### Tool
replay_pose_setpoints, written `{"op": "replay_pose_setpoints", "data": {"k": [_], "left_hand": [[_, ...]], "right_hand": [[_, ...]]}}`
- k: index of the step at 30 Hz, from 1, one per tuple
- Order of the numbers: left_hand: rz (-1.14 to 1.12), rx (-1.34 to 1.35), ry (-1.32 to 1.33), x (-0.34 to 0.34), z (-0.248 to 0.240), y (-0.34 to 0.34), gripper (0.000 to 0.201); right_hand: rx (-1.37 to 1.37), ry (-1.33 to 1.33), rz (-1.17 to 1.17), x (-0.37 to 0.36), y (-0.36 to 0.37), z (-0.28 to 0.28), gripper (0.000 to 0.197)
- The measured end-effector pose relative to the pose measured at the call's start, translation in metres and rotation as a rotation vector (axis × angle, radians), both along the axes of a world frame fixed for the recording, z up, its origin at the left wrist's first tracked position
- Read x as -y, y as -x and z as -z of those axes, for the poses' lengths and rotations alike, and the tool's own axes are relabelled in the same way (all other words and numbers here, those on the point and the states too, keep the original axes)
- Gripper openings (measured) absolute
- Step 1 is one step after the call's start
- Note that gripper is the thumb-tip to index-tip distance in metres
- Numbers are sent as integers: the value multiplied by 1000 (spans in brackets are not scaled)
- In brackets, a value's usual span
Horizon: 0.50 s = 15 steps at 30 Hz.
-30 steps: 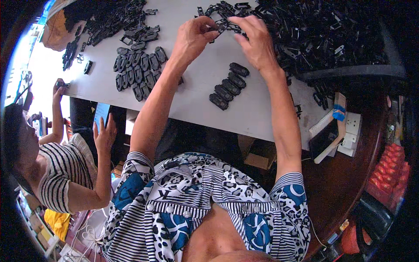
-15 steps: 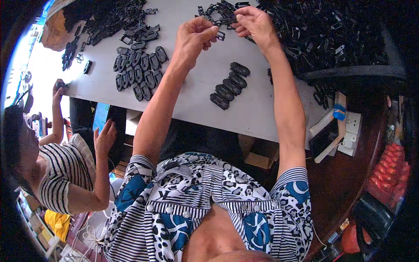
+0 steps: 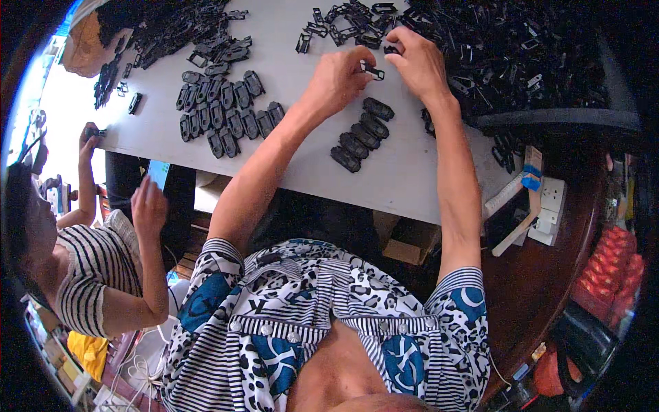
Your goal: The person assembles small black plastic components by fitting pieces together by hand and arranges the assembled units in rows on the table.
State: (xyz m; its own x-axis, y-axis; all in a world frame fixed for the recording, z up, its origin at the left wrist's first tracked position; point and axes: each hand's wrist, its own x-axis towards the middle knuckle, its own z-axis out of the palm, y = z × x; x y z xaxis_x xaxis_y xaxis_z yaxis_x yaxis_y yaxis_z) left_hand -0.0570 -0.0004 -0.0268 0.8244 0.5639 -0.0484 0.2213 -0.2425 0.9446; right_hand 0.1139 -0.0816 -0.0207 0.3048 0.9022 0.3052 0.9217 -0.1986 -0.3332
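My left hand (image 3: 338, 81) is closed on a small black plastic frame (image 3: 373, 71), whose open end sticks out past the fingertips. Close by on its right, my right hand (image 3: 420, 65) pinches a small dark plastic part (image 3: 392, 49), mostly covered by the fingers. Below the hands lies a slanting row of several black oval plastic pieces (image 3: 364, 136). Loose black frames (image 3: 347, 22) are scattered just beyond my hands. To the left of my left forearm, more black oval pieces (image 3: 216, 110) lie in neat rows.
A large heap of black parts (image 3: 522, 48) covers the table's far right, another pile (image 3: 171, 27) its far left. At the left a person in a striped top (image 3: 103, 275) touches a phone (image 3: 158, 173). A power strip (image 3: 551, 206) is by the right edge.
Both hands have come nearer to me, the left also moving right. Loose frames and the ends of the laid-out rows now show. The person's hand has moved over the phone.
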Motion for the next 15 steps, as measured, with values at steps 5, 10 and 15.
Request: {"op": "replay_pose_setpoints", "data": {"k": [5, 10, 15], "left_hand": [[-13, 31, -770, 2, 16, 2, 35], [-38, 168, -595, -4, -10, -2, 31], [5, 258, 59, -10, -15, -6, 17]], "right_hand": [[-626, -141, -50, 12, 1, -2, 38], [-1190, -41, -303, 23, -6, -7, 36], [-1268, -91, -288, 20, 8, -17, 37]]}}
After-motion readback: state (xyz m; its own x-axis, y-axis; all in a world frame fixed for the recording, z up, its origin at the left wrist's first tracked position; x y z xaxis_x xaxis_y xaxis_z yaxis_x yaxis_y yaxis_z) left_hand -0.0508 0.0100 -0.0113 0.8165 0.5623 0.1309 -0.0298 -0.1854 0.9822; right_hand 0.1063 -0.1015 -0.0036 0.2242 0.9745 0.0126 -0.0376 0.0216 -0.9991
